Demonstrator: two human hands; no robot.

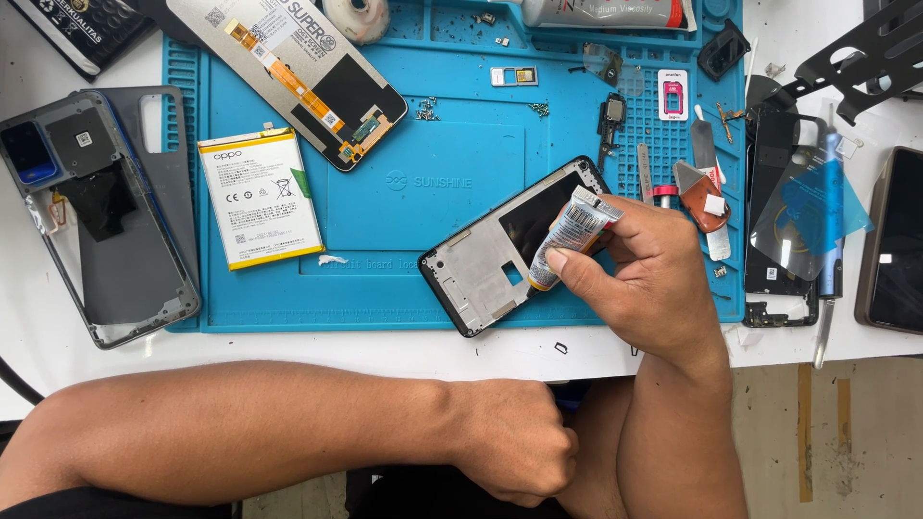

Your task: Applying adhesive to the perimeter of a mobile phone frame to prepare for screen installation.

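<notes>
A: Head view: the right hand (pixel 639 274) pinches a small glue tube (pixel 569 238) over the phone frame (pixel 514 250) on the blue mat (pixel 423 192); is the phone assembled yet?

B: No; the battery (pixel 260 197) and screen panel (pixel 298 67) lie apart, and the left hand (pixel 514 452) is fisted, empty, below the tabletop (pixel 385 351) edge.

The right hand (pixel 646 264) grips a small glue tube (pixel 569 237), nozzle pointing down at the phone frame (pixel 481 269), which lies diagonally on the blue work mat (pixel 423 192). The left hand (pixel 514 442) is closed in a fist below the table edge, forearm lying across. A yellow-edged battery (pixel 260 197) rests left on the mat, a display panel (pixel 308 72) above it, a grey back cover (pixel 106 221) further left.
</notes>
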